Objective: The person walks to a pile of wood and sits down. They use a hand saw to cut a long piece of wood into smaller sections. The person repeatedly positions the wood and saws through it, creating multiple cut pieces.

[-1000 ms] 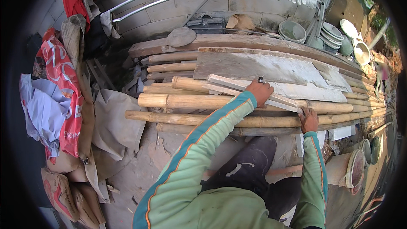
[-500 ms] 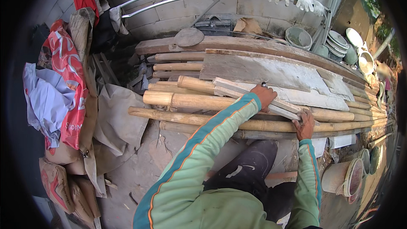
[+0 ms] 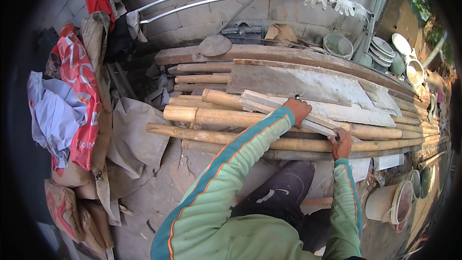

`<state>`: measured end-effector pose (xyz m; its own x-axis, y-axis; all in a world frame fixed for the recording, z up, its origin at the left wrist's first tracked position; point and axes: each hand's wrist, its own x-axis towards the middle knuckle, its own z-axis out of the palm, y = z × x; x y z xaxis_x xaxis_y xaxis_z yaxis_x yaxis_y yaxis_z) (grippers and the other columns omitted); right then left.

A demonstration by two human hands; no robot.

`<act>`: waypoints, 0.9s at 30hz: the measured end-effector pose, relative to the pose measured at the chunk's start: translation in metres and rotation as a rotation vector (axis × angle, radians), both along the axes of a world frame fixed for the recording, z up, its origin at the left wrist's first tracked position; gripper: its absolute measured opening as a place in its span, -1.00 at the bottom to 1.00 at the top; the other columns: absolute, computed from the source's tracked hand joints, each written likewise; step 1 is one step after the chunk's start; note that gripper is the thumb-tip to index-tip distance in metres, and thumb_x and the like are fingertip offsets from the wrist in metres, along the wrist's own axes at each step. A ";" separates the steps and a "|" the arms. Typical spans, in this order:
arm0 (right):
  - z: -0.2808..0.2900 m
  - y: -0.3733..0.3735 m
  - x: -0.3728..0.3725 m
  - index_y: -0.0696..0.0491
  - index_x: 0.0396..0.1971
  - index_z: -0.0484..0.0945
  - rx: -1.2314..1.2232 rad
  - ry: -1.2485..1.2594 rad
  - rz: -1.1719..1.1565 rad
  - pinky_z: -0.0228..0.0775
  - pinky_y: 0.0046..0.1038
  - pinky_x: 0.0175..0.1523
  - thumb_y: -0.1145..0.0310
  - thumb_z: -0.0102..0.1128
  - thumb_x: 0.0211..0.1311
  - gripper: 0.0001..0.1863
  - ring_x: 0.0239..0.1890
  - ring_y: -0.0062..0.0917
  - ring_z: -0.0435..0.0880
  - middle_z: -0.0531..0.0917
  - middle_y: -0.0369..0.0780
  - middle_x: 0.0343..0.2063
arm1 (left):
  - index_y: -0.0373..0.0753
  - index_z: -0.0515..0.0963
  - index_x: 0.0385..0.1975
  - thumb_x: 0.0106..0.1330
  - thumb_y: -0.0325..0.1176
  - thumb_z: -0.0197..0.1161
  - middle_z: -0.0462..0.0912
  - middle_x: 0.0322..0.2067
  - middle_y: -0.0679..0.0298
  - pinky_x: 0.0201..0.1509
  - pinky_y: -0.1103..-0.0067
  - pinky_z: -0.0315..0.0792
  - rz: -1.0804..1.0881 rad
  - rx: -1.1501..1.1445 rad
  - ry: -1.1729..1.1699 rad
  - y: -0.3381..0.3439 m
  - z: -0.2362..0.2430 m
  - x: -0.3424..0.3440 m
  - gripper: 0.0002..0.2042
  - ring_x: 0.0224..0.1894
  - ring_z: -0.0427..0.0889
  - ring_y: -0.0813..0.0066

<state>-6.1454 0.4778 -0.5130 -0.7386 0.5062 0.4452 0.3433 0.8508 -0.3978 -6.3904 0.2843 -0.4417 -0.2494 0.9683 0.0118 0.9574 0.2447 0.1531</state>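
A pair of narrow, pale strips, possibly wooden battens (image 3: 256, 101), lies slantwise over the bamboo poles (image 3: 211, 115). My left hand (image 3: 300, 110) is closed around their middle, a dark ring on one finger. Near their right end my right hand (image 3: 341, 144) grips them, fingers curled and thumb on top. Below the hands a long, thinner bamboo pole (image 3: 202, 134) runs across the pile. Just behind the strips rests a flat grey, dusty board (image 3: 293, 83). How the fingers close beneath the strips is hidden.
A thick plank (image 3: 269, 53) with a round grey disc (image 3: 215, 45) lies along the block wall. White gloves (image 3: 344, 6) hang on a metal rail. Buckets (image 3: 388, 203) stand at right; a red bag (image 3: 79, 82), cloth sheet (image 3: 134, 139) and paper sacks (image 3: 62, 209) at left.
The strips and both hands have shifted slightly left. My right hand has also moved a little nearer to me, and its fingers have turned slightly on the strips' end.
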 end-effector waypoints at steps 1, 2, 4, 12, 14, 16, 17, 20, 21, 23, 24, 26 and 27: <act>0.003 0.000 0.000 -0.07 -0.05 0.72 -0.016 -0.010 0.000 0.36 -0.13 0.26 0.23 0.56 0.10 -0.61 0.16 -0.17 0.62 0.72 -0.15 0.07 | -0.20 0.57 0.03 -0.11 0.05 0.71 0.73 -0.08 0.10 0.09 0.19 0.59 0.018 -0.012 -0.005 -0.001 0.003 0.001 -0.27 0.02 0.75 0.04; 0.005 0.001 0.001 -0.07 -0.04 0.72 -0.033 -0.020 0.000 0.36 -0.14 0.25 0.23 0.56 0.11 -0.61 0.15 -0.18 0.63 0.73 -0.15 0.05 | -0.20 0.58 0.02 -0.11 0.06 0.71 0.73 -0.08 0.10 0.10 0.19 0.58 0.035 -0.025 -0.011 -0.003 0.006 0.002 -0.27 0.01 0.76 0.04; 0.008 0.001 0.000 -0.07 -0.03 0.72 -0.033 -0.019 0.007 0.36 -0.15 0.24 0.23 0.56 0.11 -0.61 0.11 -0.20 0.65 0.75 -0.16 0.00 | -0.21 0.59 0.02 -0.09 0.08 0.70 0.74 -0.09 0.11 0.10 0.19 0.57 0.049 -0.032 -0.008 -0.005 0.010 0.002 -0.28 0.01 0.76 0.05; 0.018 -0.007 -0.003 -0.05 -0.05 0.73 -0.007 -0.038 -0.001 0.37 -0.18 0.19 0.22 0.55 0.13 -0.63 -0.04 -0.20 0.70 0.78 -0.17 -0.16 | -0.20 0.60 0.01 -0.05 0.10 0.68 0.75 -0.08 0.11 0.12 0.20 0.56 0.017 -0.004 0.016 -0.008 0.001 0.001 -0.31 0.01 0.76 0.08; 0.016 -0.006 -0.003 -0.04 -0.03 0.72 0.016 -0.014 0.020 0.37 -0.17 0.20 0.21 0.54 0.14 -0.61 -0.04 -0.19 0.69 0.77 -0.17 -0.15 | -0.20 0.59 0.03 -0.04 0.10 0.67 0.74 -0.07 0.10 0.12 0.20 0.57 -0.009 0.009 0.030 -0.007 -0.001 -0.001 -0.30 0.02 0.76 0.08; 0.014 -0.007 0.000 -0.03 0.00 0.69 0.028 -0.006 0.000 0.36 -0.16 0.21 0.20 0.54 0.15 -0.58 -0.02 -0.18 0.67 0.75 -0.17 -0.13 | -0.21 0.58 0.03 -0.01 0.08 0.67 0.73 -0.05 0.09 0.12 0.19 0.58 -0.017 0.003 0.019 -0.003 0.000 -0.001 -0.32 0.03 0.76 0.06; 0.013 -0.009 0.002 -0.03 0.02 0.68 0.025 -0.016 -0.038 0.36 -0.16 0.21 0.19 0.53 0.16 -0.56 0.00 -0.18 0.66 0.74 -0.17 -0.11 | -0.22 0.58 0.02 0.01 0.06 0.66 0.72 -0.05 0.08 0.12 0.19 0.58 -0.020 -0.012 -0.002 0.000 0.002 0.002 -0.33 0.03 0.75 0.05; 0.004 -0.013 0.010 0.01 0.14 0.57 0.037 -0.038 -0.220 0.36 -0.08 0.24 0.10 0.57 0.12 -0.39 0.13 -0.07 0.56 0.61 -0.07 0.09 | -0.25 0.54 -0.01 0.10 0.00 0.63 0.70 -0.03 0.03 0.12 0.18 0.61 -0.065 -0.048 -0.070 0.005 0.006 0.006 -0.40 0.05 0.73 -0.04; 0.003 -0.025 0.007 0.05 0.18 0.54 0.000 0.003 -0.274 0.37 -0.04 0.26 0.08 0.61 0.06 -0.29 0.15 -0.02 0.55 0.58 -0.02 0.11 | -0.27 0.52 -0.03 0.13 -0.03 0.61 0.67 -0.03 0.01 0.10 0.17 0.62 -0.079 -0.011 -0.052 0.000 -0.002 0.001 -0.43 0.04 0.72 -0.08; -0.020 -0.028 0.007 0.07 0.27 0.52 -0.236 0.192 -0.290 0.39 -0.12 0.30 0.23 0.61 0.08 -0.26 0.18 -0.06 0.57 0.62 -0.01 0.08 | -0.27 0.50 -0.01 0.12 0.00 0.61 0.64 -0.01 0.02 0.07 0.14 0.61 -0.061 -0.020 -0.052 -0.002 -0.004 -0.001 -0.40 0.03 0.72 -0.06; -0.034 -0.027 0.007 0.10 0.34 0.48 -0.396 0.273 -0.310 0.41 -0.16 0.29 0.31 0.55 0.15 -0.26 0.13 -0.09 0.61 0.64 -0.01 0.05 | -0.25 0.48 0.00 0.13 0.03 0.60 0.63 0.00 0.00 0.08 0.13 0.60 -0.059 -0.040 -0.046 0.000 -0.003 -0.002 -0.38 0.04 0.71 -0.07; -0.050 -0.032 0.014 0.12 0.48 0.34 -0.458 0.180 -0.167 0.43 -0.18 0.31 0.36 0.47 0.23 -0.18 0.10 -0.11 0.65 0.66 0.01 0.06 | -0.24 0.45 0.00 0.13 0.05 0.59 0.63 0.01 -0.01 0.08 0.10 0.59 -0.045 -0.059 -0.017 0.001 0.005 0.002 -0.37 0.06 0.69 -0.11; -0.041 -0.048 0.010 0.10 0.53 0.27 -0.618 0.171 -0.144 0.44 -0.20 0.31 0.38 0.43 0.26 -0.16 0.11 -0.14 0.67 0.66 0.02 0.08 | -0.25 0.46 0.00 0.14 0.04 0.59 0.62 0.03 -0.02 0.08 0.09 0.58 -0.033 -0.064 0.006 -0.001 0.003 0.000 -0.38 0.06 0.69 -0.13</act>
<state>-6.1352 0.4301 -0.5536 -0.5891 0.7948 0.1459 0.3248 0.3982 -0.8579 -6.3905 0.2831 -0.4390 -0.2171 0.9749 -0.0492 0.9660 0.2218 0.1326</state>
